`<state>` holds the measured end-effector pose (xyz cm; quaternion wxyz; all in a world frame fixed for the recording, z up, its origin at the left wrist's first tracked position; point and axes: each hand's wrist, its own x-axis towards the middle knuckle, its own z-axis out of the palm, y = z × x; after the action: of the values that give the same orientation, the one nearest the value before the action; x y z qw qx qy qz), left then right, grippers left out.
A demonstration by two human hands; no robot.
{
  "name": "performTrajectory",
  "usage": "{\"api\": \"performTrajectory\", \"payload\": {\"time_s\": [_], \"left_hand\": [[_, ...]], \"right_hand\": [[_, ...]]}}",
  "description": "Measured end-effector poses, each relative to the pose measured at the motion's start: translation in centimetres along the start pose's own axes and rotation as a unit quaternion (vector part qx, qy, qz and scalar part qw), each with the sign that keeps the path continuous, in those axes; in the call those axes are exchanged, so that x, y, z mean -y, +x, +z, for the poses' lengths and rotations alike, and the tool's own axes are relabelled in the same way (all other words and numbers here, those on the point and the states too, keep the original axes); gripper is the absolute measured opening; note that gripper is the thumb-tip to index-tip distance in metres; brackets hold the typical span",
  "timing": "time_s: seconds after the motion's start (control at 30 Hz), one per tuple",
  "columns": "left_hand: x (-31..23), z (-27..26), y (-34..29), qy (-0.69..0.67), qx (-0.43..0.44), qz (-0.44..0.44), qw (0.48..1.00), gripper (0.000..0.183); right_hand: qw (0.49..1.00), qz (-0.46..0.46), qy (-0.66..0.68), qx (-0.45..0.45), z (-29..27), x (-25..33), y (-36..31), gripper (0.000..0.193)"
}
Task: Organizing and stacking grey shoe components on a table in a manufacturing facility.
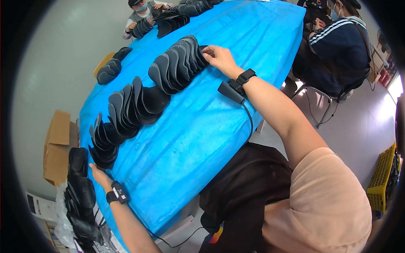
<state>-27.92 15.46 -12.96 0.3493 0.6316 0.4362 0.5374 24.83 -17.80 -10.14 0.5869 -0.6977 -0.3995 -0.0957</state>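
Note:
Black, curved, insole-shaped pieces lie overlapping in a long row, with a far group [179, 63], a middle group [135, 103] and a near-left group [103, 143]. At the far right end of the row is my right hand [220, 60], its fingertips pinched on the edge of the last piece. Beside the near-left end, my left hand [101, 178] rests with a finger stretched toward the lowest piece; the other fingers are partly hidden. Each wrist wears a black strap with a small device.
A blue sheet [181, 147] covers the table. More black pieces [109, 71] lie along its far left edge. A cardboard box [58, 135] and stacked black items [80, 185] stand left. One person [143, 17] works opposite; another [341, 50] sits right. A yellow basket [379, 181] is at right.

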Motion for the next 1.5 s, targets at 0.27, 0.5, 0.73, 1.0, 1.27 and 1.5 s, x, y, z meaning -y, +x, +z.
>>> {"api": "performTrajectory", "payload": {"time_s": [0.27, 0.5, 0.73, 1.0, 1.27, 1.5], "left_hand": [[-0.4, -0.1, -0.6, -0.034, 0.009, 0.002, 0.999, 0.055], [-1.2, 0.1, -1.3, -0.05, 0.006, 0.012, 0.999, 0.058], [-2.8, 1.2, -2.4, -0.064, -0.012, -0.022, 0.998, 0.058], [-2.6, 1.0, -2.4, -0.062, 0.0, -0.019, 0.998, 0.057], [-2.5, 1.4, -2.6, -0.059, -0.005, -0.006, 0.998, 0.055], [-1.8, 1.1, -2.2, -0.057, -0.017, 0.001, 0.998, 0.054]], "right_hand": [[0.997, 0.0, -0.034, 0.066, -0.5, 1.8, -0.8, 0.037], [0.991, -0.029, -0.103, 0.079, -0.3, 2.4, -0.8, 0.039], [0.99, -0.042, -0.114, 0.072, -0.3, 1.8, -0.6, 0.044], [0.992, -0.03, -0.101, 0.068, -0.3, 2.0, -1.0, 0.053], [0.985, 0.0, -0.159, 0.069, -0.5, 3.5, -1.4, 0.061], [0.981, 0.002, -0.184, 0.052, -0.2, 3.7, -1.4, 0.064]]}}
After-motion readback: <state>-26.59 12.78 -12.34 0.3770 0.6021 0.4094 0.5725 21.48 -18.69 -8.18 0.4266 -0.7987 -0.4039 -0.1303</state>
